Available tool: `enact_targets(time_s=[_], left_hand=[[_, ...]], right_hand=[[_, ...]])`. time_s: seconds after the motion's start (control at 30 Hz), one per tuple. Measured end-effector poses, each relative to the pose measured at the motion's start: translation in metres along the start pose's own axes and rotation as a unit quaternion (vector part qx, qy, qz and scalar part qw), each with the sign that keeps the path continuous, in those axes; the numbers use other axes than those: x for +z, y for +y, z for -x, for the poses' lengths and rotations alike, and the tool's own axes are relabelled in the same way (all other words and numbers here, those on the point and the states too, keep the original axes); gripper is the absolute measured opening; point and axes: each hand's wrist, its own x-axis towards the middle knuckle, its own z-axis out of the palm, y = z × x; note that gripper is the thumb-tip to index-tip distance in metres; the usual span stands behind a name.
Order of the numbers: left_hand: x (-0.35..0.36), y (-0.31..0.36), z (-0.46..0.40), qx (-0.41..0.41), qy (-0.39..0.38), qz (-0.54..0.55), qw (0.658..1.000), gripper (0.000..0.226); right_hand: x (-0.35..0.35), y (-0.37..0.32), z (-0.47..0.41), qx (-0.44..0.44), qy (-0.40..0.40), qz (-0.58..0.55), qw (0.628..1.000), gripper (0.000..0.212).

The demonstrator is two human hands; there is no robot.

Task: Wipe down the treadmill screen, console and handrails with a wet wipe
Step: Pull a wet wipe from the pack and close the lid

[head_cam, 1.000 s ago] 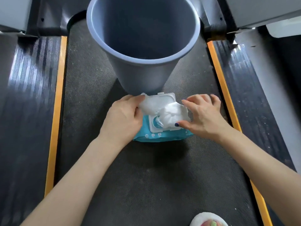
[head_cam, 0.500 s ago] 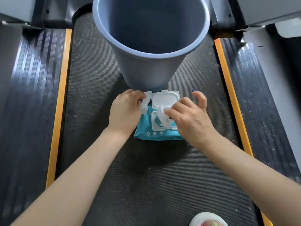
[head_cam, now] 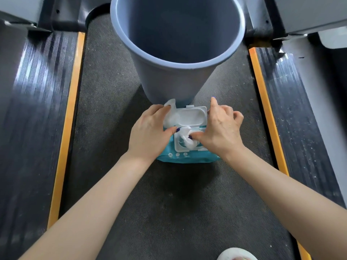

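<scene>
A teal soft wipe packet [head_cam: 187, 158] lies on the treadmill belt. The right hand [head_cam: 218, 130] pinches a white wipe [head_cam: 185, 136] at its opening, directly under the fingertips; the left hand [head_cam: 150, 132] grips another crumpled wipe [head_cam: 170, 114], just left.

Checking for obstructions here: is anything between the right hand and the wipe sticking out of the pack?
Nothing visible does. The right hand already touches the wet wipe at the pack opening; the lid is flipped back.
</scene>
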Motion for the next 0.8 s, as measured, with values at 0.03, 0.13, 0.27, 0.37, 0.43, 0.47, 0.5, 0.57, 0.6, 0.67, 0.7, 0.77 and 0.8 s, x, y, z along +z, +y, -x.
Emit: enact_targets(time_s=[0.03,0.13,0.27,0.37,0.43,0.47,0.5,0.57,0.6,0.67,0.7,0.77,0.8], left_hand=[[-0.001,0.000,0.001,0.000,0.001,0.001,1.000,0.062],[-0.004,-0.001,0.002,0.006,0.013,0.006,1.000,0.059],[-0.007,-0.003,0.010,0.028,0.053,-0.003,0.998,0.045],[-0.004,-0.006,0.019,0.057,0.078,-0.014,0.995,0.040],[0.003,-0.009,0.025,0.078,0.070,-0.031,0.994,0.043],[0.008,-0.010,0.026,0.082,0.057,-0.039,0.994,0.047],[0.013,-0.010,0.028,0.082,0.046,-0.046,0.995,0.054],[0.021,-0.009,0.030,0.080,0.037,-0.058,0.994,0.068],[0.024,-0.009,0.030,0.077,0.036,-0.064,0.994,0.075],[0.029,-0.008,0.030,0.068,0.037,-0.076,0.994,0.084],[0.032,-0.009,0.031,0.063,0.039,-0.082,0.994,0.087],[0.037,-0.011,0.031,0.059,0.046,-0.093,0.993,0.092],[0.040,-0.011,0.031,0.059,0.049,-0.097,0.992,0.093]], right_hand=[[0.002,0.000,-0.001,-0.011,0.004,-0.023,1.000,0.118],[0.009,0.001,0.004,-0.076,0.078,-0.048,0.993,0.104],[0.014,0.013,0.020,-0.208,0.180,-0.019,0.961,0.041],[0.012,0.024,0.036,-0.317,0.193,0.004,0.929,0.015],[0.012,0.028,0.043,-0.356,0.205,0.025,0.912,0.015],[0.013,0.028,0.044,-0.359,0.213,0.038,0.908,0.017],[0.014,0.028,0.044,-0.354,0.220,0.048,0.908,0.022],[0.015,0.023,0.043,-0.318,0.222,0.049,0.920,0.028],[0.016,0.020,0.042,-0.288,0.214,0.043,0.932,0.028],[0.017,0.015,0.038,-0.219,0.172,0.035,0.960,0.028],[0.018,0.014,0.036,-0.190,0.143,0.041,0.970,0.034],[0.019,0.013,0.032,-0.152,0.095,0.065,0.982,0.049],[0.021,0.011,0.030,-0.139,0.086,0.078,0.983,0.054]])
